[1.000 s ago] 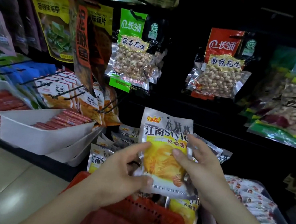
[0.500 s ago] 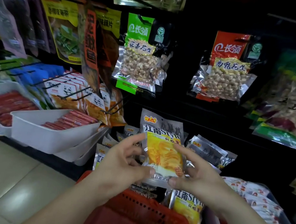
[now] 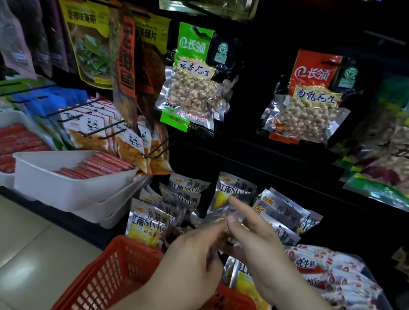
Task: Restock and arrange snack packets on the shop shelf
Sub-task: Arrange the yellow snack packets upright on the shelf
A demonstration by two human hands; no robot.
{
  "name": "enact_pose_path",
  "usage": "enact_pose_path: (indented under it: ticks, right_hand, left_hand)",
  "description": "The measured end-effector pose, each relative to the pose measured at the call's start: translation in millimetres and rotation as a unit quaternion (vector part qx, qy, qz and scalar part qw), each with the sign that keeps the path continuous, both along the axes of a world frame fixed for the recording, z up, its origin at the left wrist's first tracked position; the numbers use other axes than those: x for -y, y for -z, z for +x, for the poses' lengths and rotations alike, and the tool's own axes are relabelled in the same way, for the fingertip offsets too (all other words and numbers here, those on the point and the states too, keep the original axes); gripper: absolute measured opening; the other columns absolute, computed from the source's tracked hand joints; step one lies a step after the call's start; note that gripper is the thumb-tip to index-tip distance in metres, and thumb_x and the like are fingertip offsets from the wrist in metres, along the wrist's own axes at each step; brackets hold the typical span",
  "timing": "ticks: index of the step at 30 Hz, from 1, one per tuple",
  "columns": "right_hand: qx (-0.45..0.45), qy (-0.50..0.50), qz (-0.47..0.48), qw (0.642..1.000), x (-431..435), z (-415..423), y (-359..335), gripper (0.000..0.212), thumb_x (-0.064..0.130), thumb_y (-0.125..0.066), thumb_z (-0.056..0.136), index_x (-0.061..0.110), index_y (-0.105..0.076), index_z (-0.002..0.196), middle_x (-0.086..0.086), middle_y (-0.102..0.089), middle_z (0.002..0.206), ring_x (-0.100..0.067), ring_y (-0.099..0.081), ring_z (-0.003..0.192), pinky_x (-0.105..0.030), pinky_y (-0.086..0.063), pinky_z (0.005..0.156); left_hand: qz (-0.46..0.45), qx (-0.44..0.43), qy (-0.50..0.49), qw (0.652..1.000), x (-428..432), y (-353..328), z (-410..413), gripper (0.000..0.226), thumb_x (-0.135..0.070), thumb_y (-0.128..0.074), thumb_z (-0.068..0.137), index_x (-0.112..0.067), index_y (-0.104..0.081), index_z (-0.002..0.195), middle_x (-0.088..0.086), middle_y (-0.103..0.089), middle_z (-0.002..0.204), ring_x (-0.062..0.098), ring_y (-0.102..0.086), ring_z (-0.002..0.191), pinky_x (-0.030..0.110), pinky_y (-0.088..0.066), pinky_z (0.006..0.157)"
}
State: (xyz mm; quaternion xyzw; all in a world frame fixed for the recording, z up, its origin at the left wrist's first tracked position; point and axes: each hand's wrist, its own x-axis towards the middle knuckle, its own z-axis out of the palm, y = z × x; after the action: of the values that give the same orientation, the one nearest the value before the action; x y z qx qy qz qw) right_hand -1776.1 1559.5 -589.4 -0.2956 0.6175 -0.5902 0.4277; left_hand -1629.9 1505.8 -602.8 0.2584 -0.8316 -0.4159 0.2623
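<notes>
Here, left hand [image 3: 195, 257], right hand [image 3: 261, 254] — both pinching crinkly foil packet [image 3: 232, 192], red lattice basket [image 3: 115, 271] below.

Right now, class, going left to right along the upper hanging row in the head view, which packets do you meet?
Yellow seaweed packet, orange-lettered packet, green peanut packet, red peanut packet, large green-edged peanut packet.

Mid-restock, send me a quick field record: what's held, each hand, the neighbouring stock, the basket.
held: snack packet, silver and yellow, motion-blurred, upright at the lower shelf row
left hand: pinches the packet's lower edge
right hand: pinches the same edge, index finger straight
neighbours: matching packets sit left and right of it
red basket: below both hands
</notes>
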Motion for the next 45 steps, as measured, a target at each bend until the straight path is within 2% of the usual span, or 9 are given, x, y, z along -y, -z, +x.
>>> enact_pose_path:
  ticks: [10,14,18,21,28,33,38,42,45]
  right_hand:
    - [-0.052,0.04,0.014,0.998,-4,-30,10,0.047,-0.006,-0.055,0.101,0.035,-0.077,0.111,-0.009,-0.064,0.076,-0.024,-0.062,0.079,-0.033,-0.05,0.078]
    - [0.015,-0.019,-0.004,1.0,-6,-32,0,0.044,-0.009,-0.05,0.101,0.022,-0.069,0.125,-0.013,-0.065,0.075,-0.023,-0.063,0.06,-0.03,-0.049,0.05]
    - [0.043,-0.092,-0.004,0.995,-7,-31,-3,0.05,0.015,-0.077,0.09,0.038,-0.065,0.134,-0.015,-0.07,0.098,-0.035,-0.053,0.067,-0.032,-0.045,0.045]
    - [-0.019,-0.075,0.007,0.997,-8,-26,1,0.068,0.003,-0.082,0.084,0.047,-0.065,0.132,-0.009,-0.065,0.131,-0.037,-0.064,0.072,-0.036,-0.052,0.054]
    - [-0.009,0.063,-0.004,0.998,-6,-29,-1,0.055,0.01,-0.077,0.091,0.046,-0.063,0.131,-0.005,-0.077,0.109,-0.022,-0.073,0.076,-0.027,-0.052,0.051]
    - [-0.028,-0.08,0.029,0.996,-12,-35,-1,0.091,0.023,-0.099,0.065,0.064,-0.055,0.133,0.009,-0.051,0.146,-0.023,-0.074,0.11,-0.046,-0.053,0.101]
    - [-0.142,-0.09,0.033,0.985,-17,-29,5,0.091,0.015,-0.091,0.078,0.069,-0.047,0.136,0.019,-0.05,0.146,-0.008,-0.07,0.112,-0.023,-0.058,0.08]
    - [-0.275,-0.059,-0.009,0.959,-12,-23,7,0.069,0.034,-0.081,0.089,0.07,-0.046,0.136,0.034,-0.023,0.157,0.003,-0.035,0.145,-0.023,-0.049,0.101]
    - [-0.155,-0.089,-0.056,0.982,-9,-15,1,0.05,0.039,-0.071,0.093,0.067,-0.055,0.131,0.037,-0.031,0.157,0.006,-0.032,0.147,-0.042,-0.045,0.116]
  left_hand:
    - [0.054,-0.052,-0.131,0.988,37,1,10,0.035,-0.033,-0.077,0.091,-0.042,-0.068,0.124,-0.021,-0.063,0.123,-0.004,-0.06,0.112,0.019,-0.051,0.09]
    - [0.32,-0.138,-0.073,0.934,43,-14,16,0.047,-0.01,-0.078,0.089,-0.034,-0.068,0.128,0.008,-0.069,0.084,0.024,-0.07,0.069,0.028,-0.056,0.062]
    - [0.31,-0.167,-0.106,0.93,45,-16,15,0.049,-0.001,-0.08,0.085,-0.03,-0.071,0.123,0.017,-0.06,0.078,0.032,-0.061,0.061,0.037,-0.059,0.054]
    - [0.246,-0.144,-0.128,0.95,42,-15,14,0.048,-0.004,-0.082,0.085,-0.035,-0.072,0.12,0.02,-0.06,0.088,0.022,-0.067,0.07,0.033,-0.061,0.064]
    - [0.26,0.011,0.055,0.964,43,-27,27,0.069,-0.022,-0.074,0.095,-0.057,-0.042,0.144,-0.013,-0.075,0.118,0.003,-0.069,0.111,0.024,-0.053,0.099]
    - [0.227,-0.05,-0.03,0.972,48,-22,25,0.065,-0.021,-0.079,0.091,-0.055,-0.051,0.139,0.006,-0.075,0.102,0.017,-0.072,0.101,0.03,-0.057,0.091]
    - [0.219,-0.065,-0.034,0.973,44,-11,21,0.074,-0.024,-0.081,0.09,-0.06,-0.045,0.142,-0.005,-0.074,0.119,0.011,-0.07,0.112,0.032,-0.055,0.101]
    - [0.123,0.002,-0.06,0.991,37,-5,17,0.095,-0.028,-0.078,0.092,-0.067,-0.016,0.152,-0.016,-0.071,0.101,0.015,-0.071,0.082,0.032,-0.061,0.075]
    - [0.037,0.023,-0.065,0.997,22,3,9,0.089,-0.034,-0.077,0.091,-0.077,-0.017,0.14,-0.034,-0.065,0.105,0.013,-0.07,0.079,0.023,-0.058,0.071]
